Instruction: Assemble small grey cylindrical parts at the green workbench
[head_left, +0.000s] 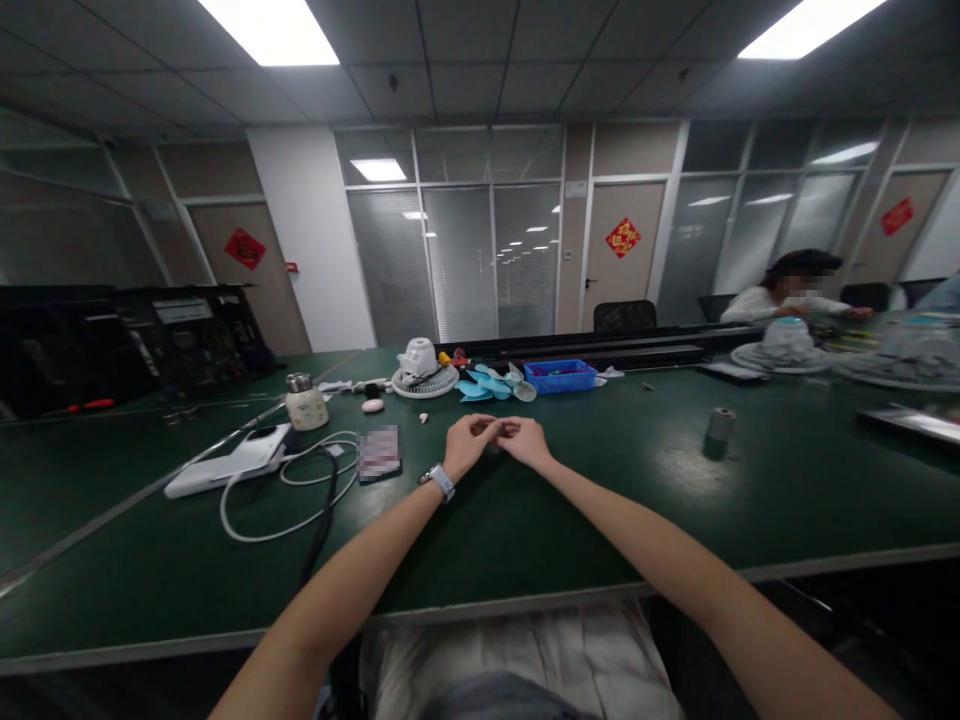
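My left hand (pixel 468 444) and my right hand (pixel 526 442) meet above the green table (pixel 525 540), fingertips together. Both are closed in a pinch around something small that the fingers hide; I cannot make out its kind. A watch (pixel 438 482) is on my left wrist. Just beyond the hands lie light-blue fan blades (pixel 486 384) and a blue plastic basket (pixel 559 376) with small items inside. Behind and to the left, a white fan part (pixel 418 358) sits on a round fan grille (pixel 405 385). A small white piece (pixel 424 418) lies left of my hands.
To the left are a phone (pixel 262 450) on a white box, looped white cable (pixel 285 535), a cream bottle (pixel 306 408) and a dark flat item with a blurred face (pixel 379 454). A metal can (pixel 721 424) stands at right. Another person (pixel 780 290) sits at far right near fan parts.
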